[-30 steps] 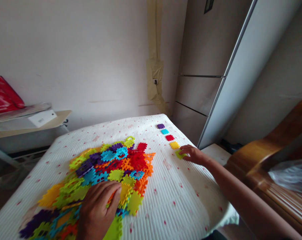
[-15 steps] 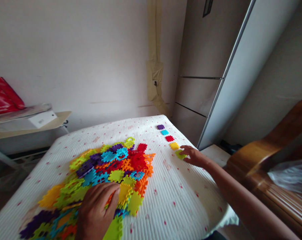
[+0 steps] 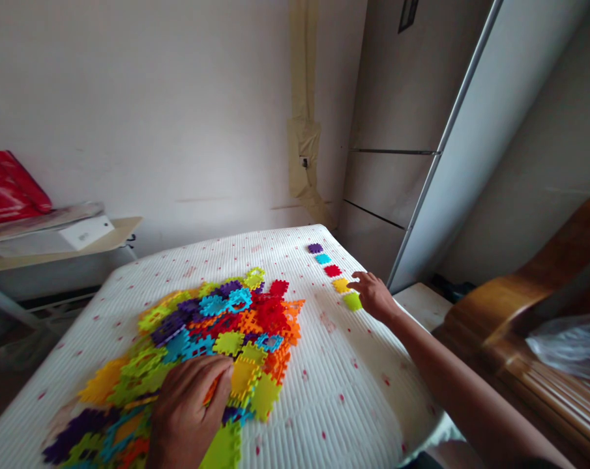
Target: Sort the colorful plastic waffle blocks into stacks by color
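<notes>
A column of small notched plastic tiles runs along the right side of the bed-like surface: purple tile, light blue tile, red tile, yellow tile and lime green tile. Beside the yellow one is my right hand, fingers apart and holding nothing; whether a fingertip touches that tile I cannot tell. Low over the big pile of mixed colored tiles, my left hand has thumb and fingers pinched together. Some orange shows between them, but whether it is held or lies behind is unclear.
A white ribbed cover with red specks lies under everything. Behind stands a wall, with a tall grey refrigerator at the right. A side table with a white box is at left, and a wooden chair at right.
My right hand has let go of the lime green tile and moved up slightly toward the yellow one. The left hand has stayed over the pile, still pinched.
</notes>
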Tool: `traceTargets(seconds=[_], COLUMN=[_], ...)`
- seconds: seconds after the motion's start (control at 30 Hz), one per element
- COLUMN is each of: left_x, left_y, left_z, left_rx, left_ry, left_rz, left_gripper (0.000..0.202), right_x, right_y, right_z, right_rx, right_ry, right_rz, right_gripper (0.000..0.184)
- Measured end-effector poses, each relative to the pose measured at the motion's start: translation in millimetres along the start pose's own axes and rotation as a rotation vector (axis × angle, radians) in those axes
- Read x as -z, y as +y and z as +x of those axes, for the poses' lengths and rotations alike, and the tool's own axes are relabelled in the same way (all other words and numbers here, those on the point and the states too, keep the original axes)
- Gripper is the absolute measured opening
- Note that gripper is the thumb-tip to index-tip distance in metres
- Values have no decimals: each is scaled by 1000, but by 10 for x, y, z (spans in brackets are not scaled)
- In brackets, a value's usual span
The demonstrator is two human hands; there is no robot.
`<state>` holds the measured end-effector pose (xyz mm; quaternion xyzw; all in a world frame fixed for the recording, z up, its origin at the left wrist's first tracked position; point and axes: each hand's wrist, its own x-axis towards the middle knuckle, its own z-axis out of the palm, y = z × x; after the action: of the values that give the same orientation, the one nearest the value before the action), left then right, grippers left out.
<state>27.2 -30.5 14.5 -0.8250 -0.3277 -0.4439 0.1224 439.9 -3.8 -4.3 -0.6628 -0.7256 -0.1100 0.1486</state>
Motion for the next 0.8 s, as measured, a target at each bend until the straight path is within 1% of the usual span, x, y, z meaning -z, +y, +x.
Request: traceTargets(seconds=[0.1, 0.27, 0.43, 0.5, 0.6, 0.67, 0.73, 0.8], left_x=[13, 55, 164, 228, 320, 369, 412, 457], left_y=[-30, -91, -114, -146, -243, -331, -423, -514], left_z=[-12, -61, -72, -84, -145, -209, -278, -339], left_rx=[-11, 23, 90, 134, 253, 378, 516, 635], left_ry=[17, 33, 97, 131, 196, 235, 292, 336], left_rz=[7, 28, 64, 81, 140, 183, 216, 226], left_gripper=[9, 8, 9, 10, 11, 13, 17, 20], right_x=[44, 111, 98, 101, 153, 199, 220, 183], right_y=[-43, -134, -232, -286, -434, -592, -785, -984], right_z=[80, 261, 467, 549, 671, 746, 807, 849], right_rx=[-59, -112, -217, -221, -157, -84, -6, 51], right_ry=[-39, 12, 15, 91, 327, 458, 523, 537], right_rz=[-21, -28, -52, -18, 89, 195, 313, 411], right_gripper=[50, 54, 54, 55, 56, 52, 47, 40])
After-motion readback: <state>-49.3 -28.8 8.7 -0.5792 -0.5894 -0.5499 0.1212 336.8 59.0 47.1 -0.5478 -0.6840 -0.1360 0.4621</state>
